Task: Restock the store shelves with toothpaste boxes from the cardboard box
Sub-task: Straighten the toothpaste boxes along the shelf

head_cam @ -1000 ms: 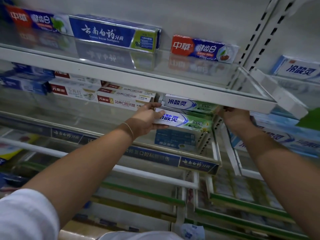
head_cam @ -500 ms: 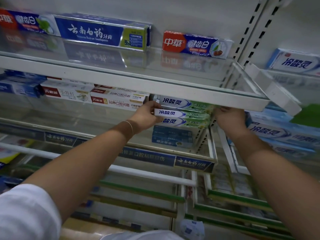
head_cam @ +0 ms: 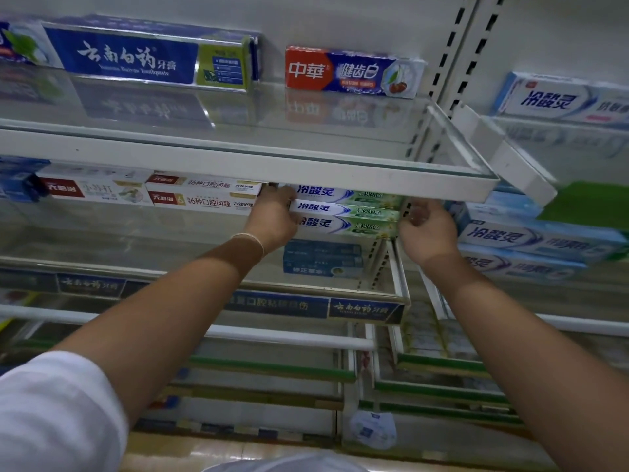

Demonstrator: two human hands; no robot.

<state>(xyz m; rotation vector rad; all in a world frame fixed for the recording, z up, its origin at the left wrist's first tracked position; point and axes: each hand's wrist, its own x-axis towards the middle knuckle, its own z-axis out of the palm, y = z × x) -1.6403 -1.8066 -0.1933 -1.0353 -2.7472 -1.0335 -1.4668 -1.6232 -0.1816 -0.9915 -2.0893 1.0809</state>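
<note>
The step in hand looks like squaring up a stack of three green-and-white toothpaste boxes [head_cam: 347, 212] on the glass shelf [head_cam: 170, 240], between both hands. The left hand [head_cam: 274, 218] presses against the stack's left end, fingers loosely bent around the box corners; whether it truly grips one I cannot tell. Just left of this hand sit two red-and-white boxes [head_cam: 204, 194], stacked. At the stack's right end, the right hand [head_cam: 427, 226] hovers with curled fingers, seemingly holding nothing. Right of it, on the neighbouring shelf, lie blue-and-white boxes [head_cam: 531, 240]. Next, I judge, both hands must let go and return to the cardboard box, which is out of view.
</note>
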